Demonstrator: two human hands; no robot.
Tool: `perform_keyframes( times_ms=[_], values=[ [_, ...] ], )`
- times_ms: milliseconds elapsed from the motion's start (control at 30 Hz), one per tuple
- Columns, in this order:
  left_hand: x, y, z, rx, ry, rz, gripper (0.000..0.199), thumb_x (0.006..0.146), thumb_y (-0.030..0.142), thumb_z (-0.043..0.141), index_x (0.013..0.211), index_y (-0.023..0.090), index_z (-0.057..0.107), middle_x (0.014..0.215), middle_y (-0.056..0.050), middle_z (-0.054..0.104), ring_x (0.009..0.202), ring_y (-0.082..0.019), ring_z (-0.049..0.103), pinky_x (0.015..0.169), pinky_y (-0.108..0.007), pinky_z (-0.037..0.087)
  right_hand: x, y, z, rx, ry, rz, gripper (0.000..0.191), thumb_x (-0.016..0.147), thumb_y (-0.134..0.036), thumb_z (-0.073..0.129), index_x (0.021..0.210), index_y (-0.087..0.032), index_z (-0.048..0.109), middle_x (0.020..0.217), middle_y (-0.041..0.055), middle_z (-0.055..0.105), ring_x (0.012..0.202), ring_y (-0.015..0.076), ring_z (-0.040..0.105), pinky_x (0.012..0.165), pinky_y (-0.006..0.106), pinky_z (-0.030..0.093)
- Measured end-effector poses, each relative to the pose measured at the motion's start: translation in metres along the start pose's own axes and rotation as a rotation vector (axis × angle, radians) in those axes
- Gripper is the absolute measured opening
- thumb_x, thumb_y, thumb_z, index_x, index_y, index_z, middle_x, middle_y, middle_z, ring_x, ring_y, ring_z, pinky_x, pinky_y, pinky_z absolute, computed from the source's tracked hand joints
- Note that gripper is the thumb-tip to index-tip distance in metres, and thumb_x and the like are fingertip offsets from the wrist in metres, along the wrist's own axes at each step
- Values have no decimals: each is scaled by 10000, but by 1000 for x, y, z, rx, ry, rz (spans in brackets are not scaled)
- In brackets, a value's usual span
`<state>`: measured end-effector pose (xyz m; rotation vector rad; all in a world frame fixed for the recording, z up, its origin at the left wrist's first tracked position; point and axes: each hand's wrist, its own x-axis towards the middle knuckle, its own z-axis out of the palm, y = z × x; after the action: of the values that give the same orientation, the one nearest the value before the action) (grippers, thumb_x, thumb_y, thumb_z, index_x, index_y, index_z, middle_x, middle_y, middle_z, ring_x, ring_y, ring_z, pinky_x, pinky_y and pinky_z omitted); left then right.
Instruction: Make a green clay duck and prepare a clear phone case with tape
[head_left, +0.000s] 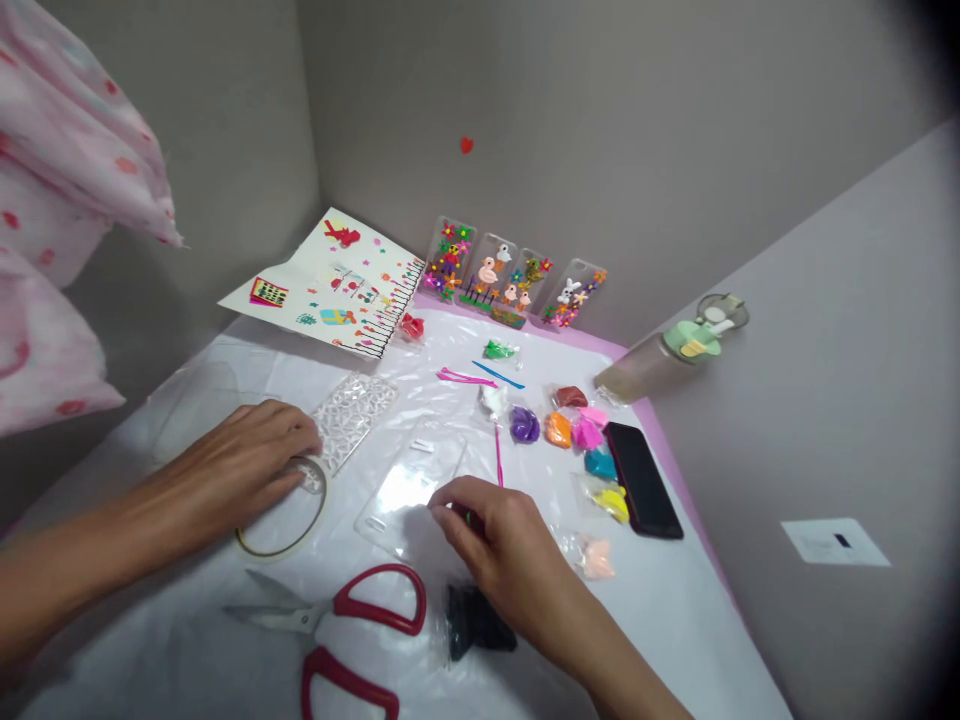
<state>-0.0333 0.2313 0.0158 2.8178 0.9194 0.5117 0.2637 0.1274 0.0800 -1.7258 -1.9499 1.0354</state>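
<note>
My left hand [251,455] lies low over the table, fingers loosely stretched across the far edge of a tape roll [322,510], beside a silver patterned sheet or case [356,420]. Over the right edge of a transparent phone case [397,490] is my right hand [499,540], thumb and fingertips pinched together. A speck of green shows under its fingers; what they hold is hidden. Scissors with red handles [382,600] lie open in front. A black clay packet [476,620] sits just below the right hand. Beyond it is a pink stick tool [499,455].
Several clay packets, including purple [524,425] and orange [558,430], lie on the right near a black phone [645,480]. A bottle [652,365] leans at the wall. Decorated phone cases [487,270] and a sticker-covered notebook [337,290] stand behind. Pink cloth [67,200] hangs left.
</note>
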Motion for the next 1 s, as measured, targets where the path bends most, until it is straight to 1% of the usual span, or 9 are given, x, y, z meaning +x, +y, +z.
perform_keyframes(
  times_ms=[67,167,267,367,467,600,733,833,1000],
  values=[
    [-1,2,-1,-18,3,-39,191,968,302,496,893,225,653,864,-25,719,809,-225,684,717,-329,563,-1,-5,1,132,-15,4,182,986,-246,547,875,-235,691,862,-9,729,760,140,642,698,261,435],
    [-1,14,-8,-145,47,-156,229,1013,375,469,1046,235,646,970,18,738,849,-198,710,743,-273,573,-2,-10,5,268,31,-5,145,971,-237,575,892,-242,697,888,-17,700,741,121,606,687,246,446],
    [3,36,-20,-376,18,-242,208,1014,383,489,1096,265,639,984,43,754,812,-172,724,616,-201,559,-2,-13,13,313,138,-53,210,946,-207,611,1135,-270,678,1085,10,676,786,120,598,739,252,478],
    [11,59,-31,-601,-21,-283,170,987,338,512,1003,278,670,943,32,756,860,-178,725,695,-204,568,1,-15,20,316,139,-116,406,917,-154,640,1299,-289,613,1225,33,642,841,125,609,790,267,489],
    [19,77,-38,-737,-59,-440,150,944,347,564,943,276,697,914,21,743,881,-188,705,776,-219,552,5,-18,23,332,91,-155,252,934,-132,614,1121,-264,720,1016,6,694,825,128,615,768,258,468],
    [24,86,-41,-832,27,-596,176,863,416,655,967,283,703,952,13,731,961,-213,664,863,-235,529,7,-18,22,429,141,-138,175,951,-148,605,950,-232,758,882,-4,694,827,133,615,739,247,450],
    [20,80,-39,-875,-12,-560,171,879,418,653,985,297,711,969,13,733,982,-210,665,846,-217,529,8,-13,21,506,181,-75,138,929,-155,626,915,-216,749,852,-5,686,786,135,605,712,251,459],
    [18,77,-38,-898,-81,-506,191,936,435,590,1001,313,722,957,25,739,945,-194,683,803,-198,526,8,-8,23,459,214,-125,188,918,-98,597,951,-220,736,924,5,700,853,138,634,763,251,486],
    [18,81,-34,-838,-30,-464,160,948,433,602,967,316,710,935,50,740,911,-170,697,804,-173,518,3,-11,28,243,515,-321,275,942,-94,552,1179,-221,612,1183,61,624,983,140,652,850,265,532]
  ],
)
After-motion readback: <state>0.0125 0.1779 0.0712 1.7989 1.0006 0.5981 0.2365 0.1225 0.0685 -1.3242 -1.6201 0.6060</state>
